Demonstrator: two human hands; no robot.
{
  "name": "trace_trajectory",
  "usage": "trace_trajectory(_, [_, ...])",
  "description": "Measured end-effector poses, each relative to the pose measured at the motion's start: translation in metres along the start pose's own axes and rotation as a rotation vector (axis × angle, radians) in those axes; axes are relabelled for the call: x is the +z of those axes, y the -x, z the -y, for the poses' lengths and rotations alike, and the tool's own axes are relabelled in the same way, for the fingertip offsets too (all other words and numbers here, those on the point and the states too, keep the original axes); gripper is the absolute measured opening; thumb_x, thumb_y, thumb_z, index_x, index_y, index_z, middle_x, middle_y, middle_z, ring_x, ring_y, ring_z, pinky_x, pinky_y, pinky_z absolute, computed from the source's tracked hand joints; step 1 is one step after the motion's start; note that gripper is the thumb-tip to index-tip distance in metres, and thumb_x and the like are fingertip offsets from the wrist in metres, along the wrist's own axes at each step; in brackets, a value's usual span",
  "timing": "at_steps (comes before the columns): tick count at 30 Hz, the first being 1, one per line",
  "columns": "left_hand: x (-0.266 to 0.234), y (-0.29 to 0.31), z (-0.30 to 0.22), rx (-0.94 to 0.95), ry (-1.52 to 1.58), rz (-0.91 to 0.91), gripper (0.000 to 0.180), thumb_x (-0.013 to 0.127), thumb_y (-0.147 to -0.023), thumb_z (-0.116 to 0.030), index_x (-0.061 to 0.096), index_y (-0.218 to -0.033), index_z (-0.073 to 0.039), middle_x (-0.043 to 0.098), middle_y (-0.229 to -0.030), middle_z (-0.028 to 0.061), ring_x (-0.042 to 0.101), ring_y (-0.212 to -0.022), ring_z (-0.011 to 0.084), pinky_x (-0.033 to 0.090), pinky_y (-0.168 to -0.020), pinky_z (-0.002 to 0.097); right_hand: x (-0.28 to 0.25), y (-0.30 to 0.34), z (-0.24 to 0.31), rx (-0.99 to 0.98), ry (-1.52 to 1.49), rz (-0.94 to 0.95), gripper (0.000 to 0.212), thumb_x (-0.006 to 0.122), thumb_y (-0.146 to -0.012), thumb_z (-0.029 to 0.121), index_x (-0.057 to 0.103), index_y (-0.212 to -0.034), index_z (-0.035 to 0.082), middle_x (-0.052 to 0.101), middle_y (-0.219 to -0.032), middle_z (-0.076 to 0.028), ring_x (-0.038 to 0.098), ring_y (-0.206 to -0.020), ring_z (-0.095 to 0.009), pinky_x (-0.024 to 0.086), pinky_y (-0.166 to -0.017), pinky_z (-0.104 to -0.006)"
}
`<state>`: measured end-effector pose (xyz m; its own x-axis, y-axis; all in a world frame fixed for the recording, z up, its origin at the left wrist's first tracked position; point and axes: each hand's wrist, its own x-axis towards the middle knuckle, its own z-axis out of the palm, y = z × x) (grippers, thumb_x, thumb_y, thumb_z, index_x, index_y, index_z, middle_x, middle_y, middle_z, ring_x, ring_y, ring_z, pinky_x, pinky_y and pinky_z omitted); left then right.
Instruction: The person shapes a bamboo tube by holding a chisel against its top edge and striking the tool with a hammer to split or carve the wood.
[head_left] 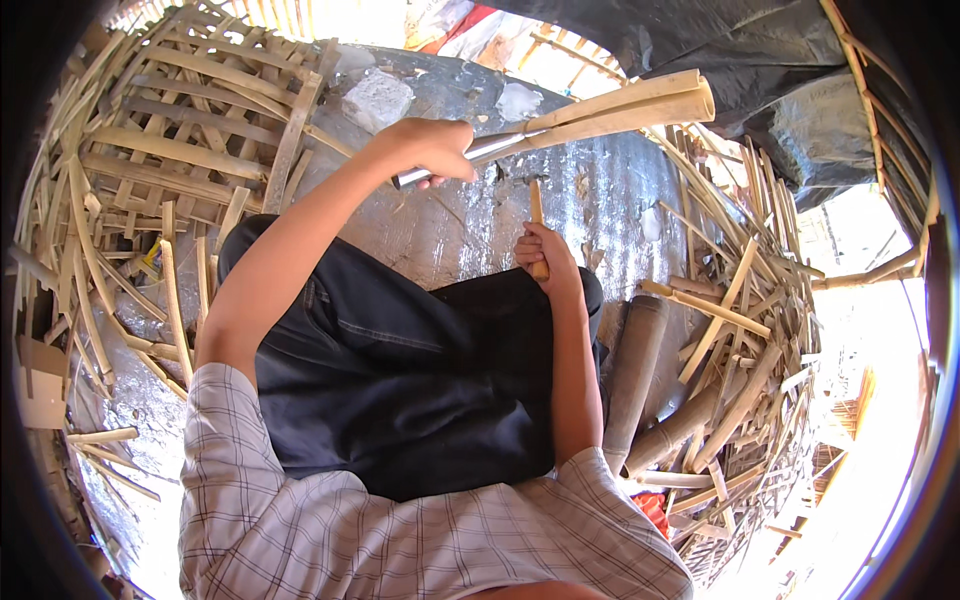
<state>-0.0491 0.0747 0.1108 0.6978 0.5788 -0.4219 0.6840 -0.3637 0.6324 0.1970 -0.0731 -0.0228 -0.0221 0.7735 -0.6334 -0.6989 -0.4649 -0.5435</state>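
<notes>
Left hand (428,150) clenches a metal tool (497,149) wedged in split bamboo (632,114); right hand (548,257) closes tightly around a stick (537,206).

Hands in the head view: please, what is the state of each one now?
Left hand: closed, holding a shiny metal tool.
Right hand: closed, holding a slim wooden-looking stick.

Room over grey sheet (435,235) before lap (400,410); split bamboo (630,110) crosses beyond; strip pile (735,380) right, lattice (170,146) left.
</notes>
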Motion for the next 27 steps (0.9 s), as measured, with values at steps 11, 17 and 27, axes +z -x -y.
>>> trace_trajectory(11, [0.01, -0.012, 0.008, 0.201, 0.701, 0.055, 0.031, 0.066, -0.088, -0.011, 0.048, -0.107, 0.005, 0.053, -0.079, 0.0037, 0.056, -0.063, 0.0096, 0.059, -0.054, 0.0294, 0.0, -0.002, 0.002, -0.002, 0.025, -0.016, 0.024, 0.055, -0.096, 0.01, 0.038, -0.079, 0.01, 0.036, -0.063, 0.007, 0.032, -0.047, -0.002, 0.025, -0.039, -0.0187])
trace_trajectory(17, [0.007, -0.009, 0.006, 0.246, 1.209, 0.161, 0.025, 0.062, -0.089, -0.008, 0.046, -0.104, 0.003, 0.046, -0.076, -0.0004, 0.05, -0.057, 0.0052, 0.054, -0.049, 0.0225, 0.002, -0.001, 0.002, -0.01, 0.03, -0.037, 0.025, 0.055, -0.096, 0.009, 0.037, -0.078, 0.011, 0.035, -0.063, 0.007, 0.032, -0.047, -0.002, 0.025, -0.039, -0.0187])
trace_trajectory(27, [0.002, -0.025, 0.021, 0.263, 1.365, 0.246, 0.015, 0.059, -0.09, -0.007, 0.046, -0.085, -0.003, 0.042, -0.07, -0.0033, 0.038, -0.048, -0.0021, 0.028, -0.033, 0.0155, 0.004, -0.001, 0.002, 0.013, -0.037, -0.015, 0.024, 0.055, -0.096, 0.009, 0.038, -0.079, 0.01, 0.036, -0.062, 0.006, 0.032, -0.047, -0.002, 0.026, -0.039, -0.0183])
